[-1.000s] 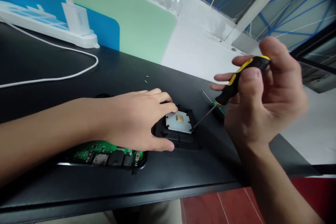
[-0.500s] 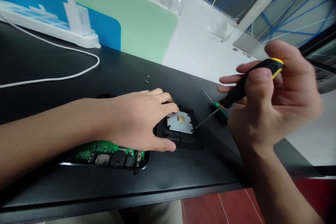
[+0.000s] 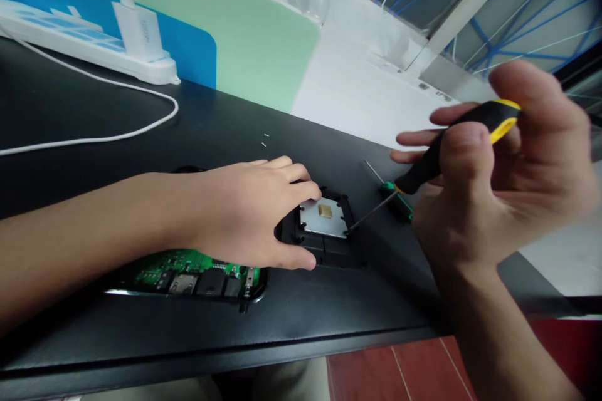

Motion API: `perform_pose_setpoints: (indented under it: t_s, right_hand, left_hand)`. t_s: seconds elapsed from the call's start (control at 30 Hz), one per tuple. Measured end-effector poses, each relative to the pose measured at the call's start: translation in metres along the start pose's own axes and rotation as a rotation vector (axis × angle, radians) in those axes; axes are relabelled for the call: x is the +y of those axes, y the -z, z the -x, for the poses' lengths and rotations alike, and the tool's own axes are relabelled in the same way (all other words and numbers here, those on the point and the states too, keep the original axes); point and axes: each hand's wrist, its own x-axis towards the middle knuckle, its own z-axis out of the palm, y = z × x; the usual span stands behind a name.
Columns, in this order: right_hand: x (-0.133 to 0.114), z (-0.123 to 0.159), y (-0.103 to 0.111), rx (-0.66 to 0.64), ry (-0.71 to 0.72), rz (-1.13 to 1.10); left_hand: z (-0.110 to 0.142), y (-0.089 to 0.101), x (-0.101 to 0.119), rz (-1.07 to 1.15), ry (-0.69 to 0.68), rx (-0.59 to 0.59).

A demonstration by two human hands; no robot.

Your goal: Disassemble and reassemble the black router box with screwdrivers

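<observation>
My left hand [image 3: 249, 213] lies over a black plastic cover [image 3: 341, 255], its thumb by the near edge and its bent fingers by the far side, holding the cover against the table. On that cover sits a silvery metal plate [image 3: 313, 220] with a small tan pad [image 3: 325, 210]. In my right hand [image 3: 512, 182] is a black and yellow screwdriver [image 3: 430, 163], tilted, its tip at the plate's right corner. Whether a screw is under the tip, I cannot tell. Under my left forearm a green circuit board [image 3: 188, 263] in a black housing shows in part.
A green-handled screwdriver [image 3: 397, 202] lies behind the cover, beside my right hand. Two small screws [image 3: 264, 144] rest farther back. At the back left is a white power strip [image 3: 94, 50] with a charger [image 3: 141, 31], and a white cable [image 3: 141, 131] curves over the black table [image 3: 329, 319].
My right hand has shifted slightly to the right, and the screwdriver handle has turned a little in its fingers. My left hand and the cover stay almost in place.
</observation>
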Motion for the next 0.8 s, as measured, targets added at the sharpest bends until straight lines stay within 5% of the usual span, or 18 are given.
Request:
perform_pose_setpoints:
  t_s: [0.17, 0.33, 0.57, 0.7, 0.8]
  right_hand:
    - [-0.007, 0.000, -0.011, 0.181, 0.047, -0.010]
    - [-0.015, 0.002, -0.007, 0.063, -0.159, -0.066]
    - [-0.005, 0.001, -0.006, 0.080, 0.067, 0.054]
    - [-0.015, 0.003, -0.011, 0.175, -0.007, -0.029]
    - [-0.020, 0.003, -0.008, 0.007, -0.174, -0.122]
  left_hand:
    - [0.000, 0.000, 0.000, 0.000, -0.006, 0.006]
    - [0.001, 0.001, 0.000, -0.006, -0.005, 0.000]
    - [0.000, 0.001, 0.000, -0.017, -0.001, 0.000]
    - [0.000, 0.002, 0.001, -0.015, 0.000, -0.005]
    - [0.000, 0.001, 0.000, -0.011, -0.004, 0.001]
